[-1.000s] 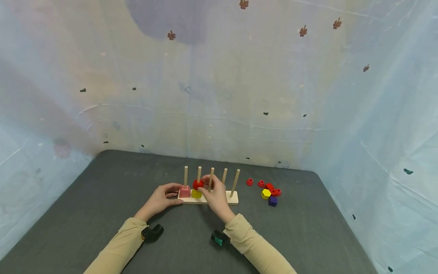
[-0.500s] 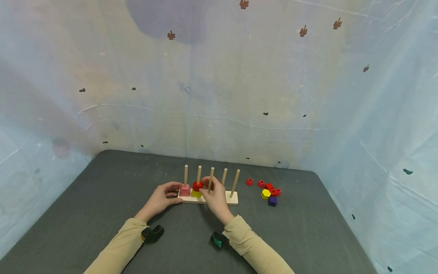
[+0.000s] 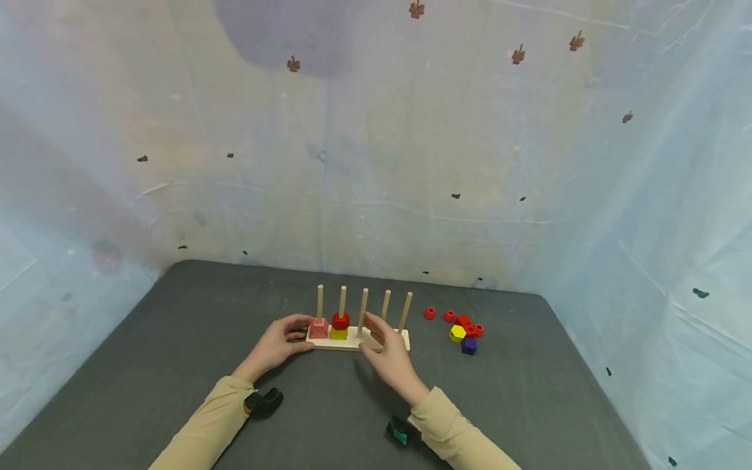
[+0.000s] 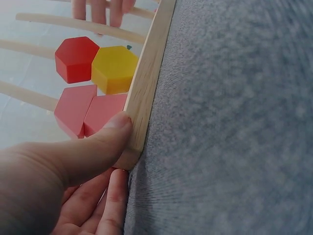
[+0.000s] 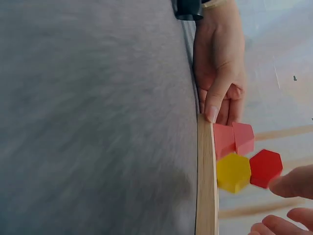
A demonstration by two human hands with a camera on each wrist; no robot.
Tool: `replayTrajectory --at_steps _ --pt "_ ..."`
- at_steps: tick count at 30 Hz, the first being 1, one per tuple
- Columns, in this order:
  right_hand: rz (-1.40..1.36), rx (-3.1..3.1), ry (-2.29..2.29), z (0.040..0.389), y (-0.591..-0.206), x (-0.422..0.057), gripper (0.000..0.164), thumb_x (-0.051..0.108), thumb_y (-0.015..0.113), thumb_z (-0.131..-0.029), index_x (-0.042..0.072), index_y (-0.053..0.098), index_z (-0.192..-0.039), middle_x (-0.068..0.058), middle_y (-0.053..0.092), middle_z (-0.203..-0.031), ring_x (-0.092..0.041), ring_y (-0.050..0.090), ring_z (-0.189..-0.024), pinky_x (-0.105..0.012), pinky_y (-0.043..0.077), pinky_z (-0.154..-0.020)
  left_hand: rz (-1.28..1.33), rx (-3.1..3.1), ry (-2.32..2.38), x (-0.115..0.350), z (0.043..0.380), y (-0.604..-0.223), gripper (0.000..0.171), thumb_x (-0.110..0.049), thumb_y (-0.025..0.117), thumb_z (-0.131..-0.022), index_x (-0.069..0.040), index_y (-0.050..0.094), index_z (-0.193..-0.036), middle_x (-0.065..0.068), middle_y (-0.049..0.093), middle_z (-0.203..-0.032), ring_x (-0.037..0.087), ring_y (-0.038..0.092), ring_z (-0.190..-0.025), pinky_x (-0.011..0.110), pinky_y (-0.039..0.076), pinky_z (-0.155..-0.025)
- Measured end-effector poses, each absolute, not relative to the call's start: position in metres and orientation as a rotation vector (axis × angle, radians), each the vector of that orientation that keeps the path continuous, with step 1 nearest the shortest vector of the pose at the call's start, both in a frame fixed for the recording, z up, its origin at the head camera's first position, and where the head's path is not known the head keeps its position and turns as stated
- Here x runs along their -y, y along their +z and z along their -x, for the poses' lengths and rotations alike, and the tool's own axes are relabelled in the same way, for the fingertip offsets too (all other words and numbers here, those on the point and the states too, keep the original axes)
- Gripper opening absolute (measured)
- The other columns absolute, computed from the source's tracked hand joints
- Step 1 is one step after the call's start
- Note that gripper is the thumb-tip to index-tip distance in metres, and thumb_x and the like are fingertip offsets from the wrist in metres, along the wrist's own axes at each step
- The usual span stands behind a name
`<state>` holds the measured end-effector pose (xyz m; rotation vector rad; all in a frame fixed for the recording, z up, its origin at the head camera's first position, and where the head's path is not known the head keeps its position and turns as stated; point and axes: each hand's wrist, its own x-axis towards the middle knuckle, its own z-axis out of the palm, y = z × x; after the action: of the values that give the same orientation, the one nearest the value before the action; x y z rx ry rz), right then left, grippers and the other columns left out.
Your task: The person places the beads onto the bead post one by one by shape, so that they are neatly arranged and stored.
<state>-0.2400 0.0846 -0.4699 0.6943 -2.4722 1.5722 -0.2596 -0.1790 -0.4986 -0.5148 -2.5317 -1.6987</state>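
A wooden peg board (image 3: 357, 343) with several upright pegs stands on the table. Two pink blocks (image 4: 76, 111) are stacked on its leftmost peg. On the second peg a red hexagonal block (image 3: 340, 320) sits on top of a yellow hexagonal block (image 4: 115, 69). My left hand (image 3: 275, 346) grips the board's left end, thumb at the front edge and fingers behind. Beside the middle pegs is my right hand (image 3: 392, 356), thumb and fingers spread apart, holding nothing. In the right wrist view its thumb (image 5: 293, 183) is close to the red block.
To the board's right lie loose pieces: two red rings (image 3: 429, 314), several more red pieces (image 3: 463, 320), a yellow hexagonal block (image 3: 457, 334) and a dark blue block (image 3: 469, 346). A pale sheet (image 3: 376, 163) hangs behind the grey table (image 3: 176, 352).
The red hexagonal block has come down the second peg onto the yellow one. My right hand has let go of it and moved right. My left hand keeps its grip.
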Motion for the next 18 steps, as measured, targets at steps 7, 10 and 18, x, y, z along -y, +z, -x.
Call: replayTrajectory --at_steps 7,10,18 --pt "-0.734 2.475 1.501 0.23 -0.466 -0.124 0.049 -0.003 0.069 -0.085 0.006 0.053 -0.13 -0.012 0.059 -0.125 -0.028 0.058 -0.111 -0.042 0.049 -0.094 0.48 2.551 -1.697 0.18 0.264 -0.507 0.052 -0.003 0.078 -0.078 0.001 0.057 -0.125 0.02 0.057 -0.122 0.035 0.056 -0.111 0.045 0.05 -0.092" --pt "-0.71 2.465 1.48 0.23 -0.463 -0.142 0.049 -0.005 0.07 -0.083 0.007 0.055 -0.128 -0.011 0.061 -0.121 -0.029 0.06 -0.107 -0.046 0.05 -0.09 0.458 2.571 -1.687 0.182 0.269 -0.515 0.053 -0.009 0.08 -0.077 -0.004 0.058 -0.126 0.016 0.058 -0.123 0.03 0.057 -0.111 0.039 0.05 -0.092" --pt "-0.696 2.543 1.262 0.242 -0.452 -0.189 0.056 -0.006 0.074 -0.079 0.01 0.055 -0.13 -0.007 0.062 -0.12 -0.023 0.06 -0.107 -0.046 0.052 -0.088 0.453 2.567 -1.703 0.183 0.271 -0.514 0.055 -0.013 0.082 -0.076 -0.005 0.059 -0.125 0.014 0.059 -0.123 0.029 0.056 -0.112 0.036 0.051 -0.091"
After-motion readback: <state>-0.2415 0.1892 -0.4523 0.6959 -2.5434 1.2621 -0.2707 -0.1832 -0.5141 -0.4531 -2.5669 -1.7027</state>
